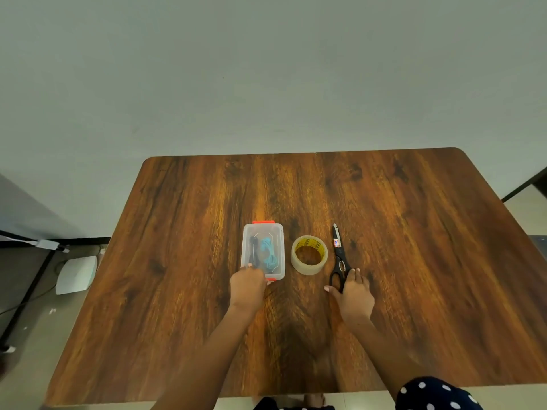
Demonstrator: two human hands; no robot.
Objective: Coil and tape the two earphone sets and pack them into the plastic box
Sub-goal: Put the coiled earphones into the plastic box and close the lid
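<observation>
Light, smooth, slippery lidded plastic box [263,251], best taken by both long sides; left hand [248,284] curled on its near corner, right hand [355,292] flat, grip loose, on the scissors [339,258].

You are viewing through a single head-worn wide-angle camera, which is looking forward and steeply down onto the brown wood-grain table [384,232] from its near edge. The lens is sitting close enough that both forearms are entering from the bottom of the frame. The pale wall is filling the upper half. No second view is sharing this scene.
</observation>
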